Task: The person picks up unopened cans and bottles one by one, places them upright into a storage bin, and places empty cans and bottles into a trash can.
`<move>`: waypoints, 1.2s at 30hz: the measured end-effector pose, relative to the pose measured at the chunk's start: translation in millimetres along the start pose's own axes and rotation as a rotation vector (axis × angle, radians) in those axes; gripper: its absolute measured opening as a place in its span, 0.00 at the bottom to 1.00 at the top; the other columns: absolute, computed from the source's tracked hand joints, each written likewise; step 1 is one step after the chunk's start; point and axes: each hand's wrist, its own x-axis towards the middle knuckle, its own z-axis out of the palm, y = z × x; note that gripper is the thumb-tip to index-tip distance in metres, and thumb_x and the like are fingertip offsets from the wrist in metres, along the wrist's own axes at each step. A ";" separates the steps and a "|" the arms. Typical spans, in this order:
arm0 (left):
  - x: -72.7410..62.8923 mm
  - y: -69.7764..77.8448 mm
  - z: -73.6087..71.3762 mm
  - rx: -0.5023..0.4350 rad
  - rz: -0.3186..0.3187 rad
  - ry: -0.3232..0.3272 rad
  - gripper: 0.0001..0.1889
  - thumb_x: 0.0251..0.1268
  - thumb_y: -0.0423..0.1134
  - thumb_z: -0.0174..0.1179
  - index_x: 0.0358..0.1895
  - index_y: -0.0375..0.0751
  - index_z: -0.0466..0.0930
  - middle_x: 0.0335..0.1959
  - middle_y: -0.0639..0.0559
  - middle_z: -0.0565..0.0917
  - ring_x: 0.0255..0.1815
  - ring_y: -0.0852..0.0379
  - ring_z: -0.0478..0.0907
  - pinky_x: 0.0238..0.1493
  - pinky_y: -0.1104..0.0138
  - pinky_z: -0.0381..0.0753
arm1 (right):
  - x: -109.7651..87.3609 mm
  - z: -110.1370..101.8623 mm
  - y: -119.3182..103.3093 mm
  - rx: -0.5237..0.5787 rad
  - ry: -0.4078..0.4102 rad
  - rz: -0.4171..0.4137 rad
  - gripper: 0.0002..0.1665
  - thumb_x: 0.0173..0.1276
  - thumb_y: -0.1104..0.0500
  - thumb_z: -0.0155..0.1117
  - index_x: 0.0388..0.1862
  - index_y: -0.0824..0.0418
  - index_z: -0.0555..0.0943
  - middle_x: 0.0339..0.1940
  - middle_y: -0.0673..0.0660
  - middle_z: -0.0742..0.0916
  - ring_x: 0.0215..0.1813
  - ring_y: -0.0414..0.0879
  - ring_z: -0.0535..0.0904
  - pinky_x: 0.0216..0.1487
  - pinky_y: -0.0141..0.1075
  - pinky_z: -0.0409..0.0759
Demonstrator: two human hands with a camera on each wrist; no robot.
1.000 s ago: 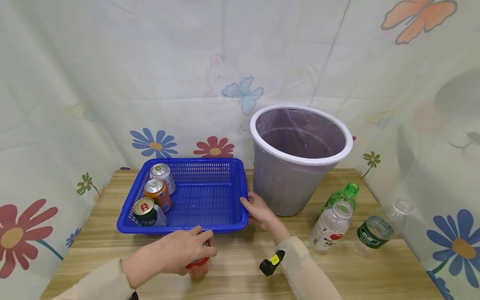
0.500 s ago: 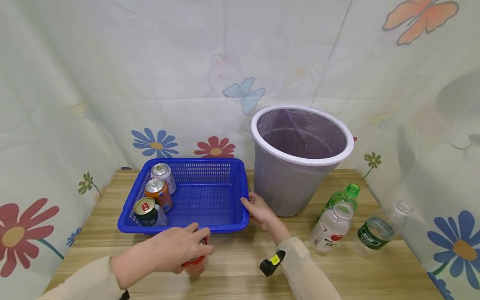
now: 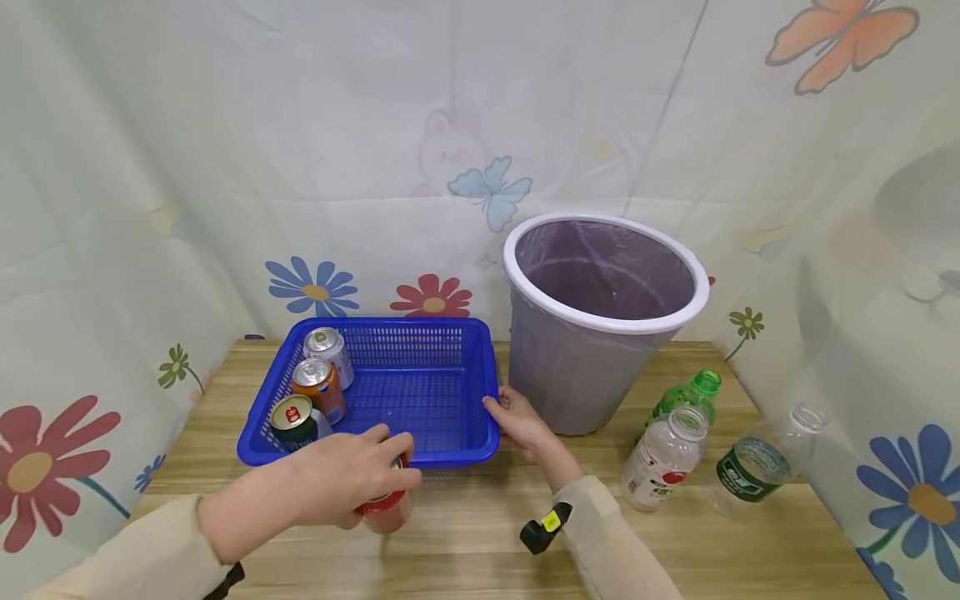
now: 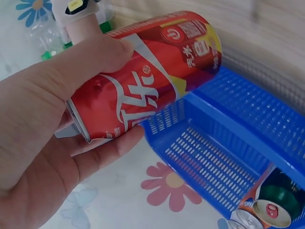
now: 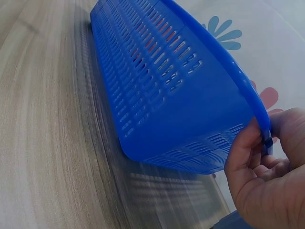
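A red soda can (image 3: 390, 514) is in my left hand (image 3: 341, 475), just in front of the blue plastic basket (image 3: 408, 408). The left wrist view has the thumb and fingers wrapped round the can (image 4: 152, 71), its printed side facing the camera. My right hand (image 3: 517, 419) pinches the basket's right rim; up close in the right wrist view, that hand (image 5: 271, 171) has thumb and fingers on either side of the rim. Along the basket's left side stand a white can (image 3: 330, 354), an orange can (image 3: 318, 390) and a dark green can (image 3: 294, 421), partly covered by my left hand.
Behind my right hand stands a grey bin (image 3: 570, 375) with a white rim and a thin liner. At the right of the wooden table (image 3: 480, 550) are a green bottle (image 3: 690, 396), a clear bottle with a red mark (image 3: 660, 462) and a green-labelled bottle (image 3: 753, 467).
My left hand and the red can have shifted left and slightly up in the head view, covering part of the dark green can. My right hand keeps its hold on the rim.
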 end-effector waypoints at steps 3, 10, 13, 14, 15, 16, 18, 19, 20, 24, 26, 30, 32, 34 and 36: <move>0.9 -2.1 -4.6 -0.028 -0.007 -0.023 0.33 0.32 0.44 0.78 0.47 0.59 0.71 0.44 0.54 0.71 0.38 0.55 0.70 0.31 0.71 0.79 | 0.3 -0.4 0.5 0.002 -0.003 -0.001 0.10 0.70 0.60 0.48 0.46 0.66 0.67 0.48 0.72 0.80 0.36 0.51 0.83 0.31 0.38 0.83; 2.7 -7.9 -13.8 -0.079 -0.020 -0.037 0.33 0.32 0.43 0.78 0.48 0.57 0.71 0.44 0.54 0.71 0.39 0.56 0.71 0.33 0.69 0.80 | 0.4 -0.2 0.5 0.012 -0.006 0.000 0.10 0.70 0.61 0.48 0.45 0.66 0.67 0.49 0.72 0.79 0.35 0.49 0.82 0.31 0.38 0.83; 2.5 -10.9 -15.4 -0.087 -0.018 -0.020 0.33 0.32 0.42 0.77 0.47 0.56 0.70 0.44 0.53 0.71 0.39 0.56 0.71 0.32 0.69 0.79 | 0.5 -0.2 1.0 0.010 -0.005 -0.007 0.10 0.70 0.61 0.48 0.46 0.66 0.67 0.49 0.72 0.79 0.35 0.49 0.82 0.31 0.39 0.83; 2.4 -12.0 -15.8 -0.084 -0.016 -0.012 0.32 0.33 0.42 0.77 0.47 0.56 0.70 0.44 0.53 0.71 0.39 0.56 0.71 0.32 0.69 0.79 | 0.6 -0.3 1.0 0.011 -0.004 -0.003 0.10 0.70 0.60 0.49 0.46 0.66 0.67 0.49 0.72 0.79 0.35 0.49 0.82 0.31 0.38 0.83; 2.3 -13.0 -16.2 -0.080 -0.014 -0.003 0.32 0.33 0.42 0.77 0.47 0.56 0.70 0.44 0.53 0.71 0.38 0.56 0.71 0.31 0.69 0.79 | 0.8 -0.3 1.3 0.007 -0.003 -0.006 0.11 0.70 0.61 0.49 0.46 0.66 0.67 0.49 0.71 0.80 0.35 0.49 0.82 0.31 0.38 0.83; 2.3 -14.1 -16.8 -0.075 -0.014 0.003 0.32 0.34 0.42 0.77 0.47 0.55 0.70 0.43 0.53 0.72 0.38 0.55 0.71 0.31 0.69 0.79 | 1.3 -0.2 1.7 0.008 -0.005 -0.007 0.11 0.70 0.61 0.49 0.46 0.66 0.67 0.49 0.71 0.80 0.35 0.49 0.82 0.31 0.39 0.83; 2.8 -16.7 -18.4 -0.073 -0.023 0.007 0.31 0.35 0.43 0.76 0.47 0.55 0.70 0.44 0.52 0.72 0.38 0.55 0.71 0.30 0.69 0.79 | 1.9 0.0 2.1 0.008 -0.006 -0.012 0.11 0.70 0.61 0.49 0.46 0.67 0.67 0.48 0.71 0.80 0.35 0.49 0.82 0.31 0.39 0.83; 3.1 -18.0 -19.2 -0.074 -0.030 0.004 0.31 0.36 0.43 0.76 0.48 0.56 0.70 0.44 0.52 0.72 0.38 0.55 0.71 0.31 0.69 0.79 | 2.3 0.2 2.4 0.009 -0.006 -0.015 0.11 0.70 0.61 0.49 0.46 0.67 0.67 0.48 0.71 0.80 0.34 0.49 0.82 0.31 0.38 0.83; 3.5 -19.3 -20.0 -0.079 -0.039 -0.002 0.31 0.36 0.43 0.76 0.48 0.56 0.70 0.44 0.52 0.72 0.39 0.55 0.71 0.31 0.69 0.80 | 2.4 0.3 2.5 0.012 -0.009 -0.015 0.11 0.69 0.61 0.49 0.45 0.67 0.67 0.47 0.71 0.80 0.34 0.48 0.82 0.31 0.38 0.83; 5.4 -25.3 -21.9 -0.094 -0.073 -0.027 0.32 0.36 0.43 0.76 0.49 0.56 0.70 0.44 0.51 0.71 0.39 0.54 0.72 0.33 0.67 0.80 | 1.8 0.3 2.3 0.017 -0.013 -0.014 0.11 0.69 0.61 0.49 0.45 0.67 0.67 0.47 0.70 0.81 0.34 0.47 0.82 0.31 0.39 0.83; 6.1 -28.7 -21.3 -0.097 -0.085 -0.028 0.32 0.35 0.43 0.76 0.48 0.55 0.70 0.45 0.51 0.71 0.40 0.54 0.72 0.33 0.67 0.81 | 0.9 0.1 2.3 0.017 -0.014 -0.016 0.11 0.69 0.61 0.49 0.46 0.67 0.66 0.46 0.69 0.81 0.34 0.47 0.82 0.32 0.40 0.83; 7.1 -36.8 -17.7 -0.127 -0.106 -0.030 0.32 0.36 0.42 0.76 0.50 0.55 0.70 0.46 0.51 0.71 0.41 0.53 0.71 0.33 0.65 0.81 | -0.2 -1.1 2.2 0.012 -0.012 -0.014 0.11 0.69 0.61 0.50 0.46 0.67 0.66 0.44 0.67 0.82 0.34 0.47 0.82 0.34 0.41 0.83; 7.2 -40.8 -15.3 -0.149 -0.117 -0.036 0.33 0.36 0.42 0.76 0.50 0.54 0.70 0.46 0.51 0.70 0.42 0.52 0.71 0.34 0.65 0.81 | -0.2 -1.5 3.0 0.011 -0.016 -0.010 0.12 0.69 0.61 0.50 0.46 0.67 0.66 0.45 0.66 0.82 0.34 0.47 0.82 0.34 0.40 0.83; 7.2 -44.9 -13.2 -0.167 -0.131 -0.040 0.33 0.36 0.40 0.76 0.51 0.54 0.70 0.47 0.51 0.70 0.43 0.52 0.71 0.36 0.63 0.81 | 0.3 -1.7 3.5 0.005 -0.019 -0.015 0.12 0.69 0.60 0.50 0.46 0.67 0.66 0.45 0.67 0.82 0.35 0.48 0.82 0.32 0.39 0.83; 7.2 -49.1 -12.0 -0.180 -0.148 -0.038 0.33 0.36 0.39 0.75 0.51 0.54 0.71 0.47 0.51 0.71 0.44 0.51 0.71 0.36 0.63 0.82 | 1.9 -1.9 3.7 -0.001 -0.016 -0.017 0.12 0.69 0.60 0.50 0.47 0.67 0.67 0.46 0.68 0.81 0.35 0.48 0.82 0.32 0.39 0.83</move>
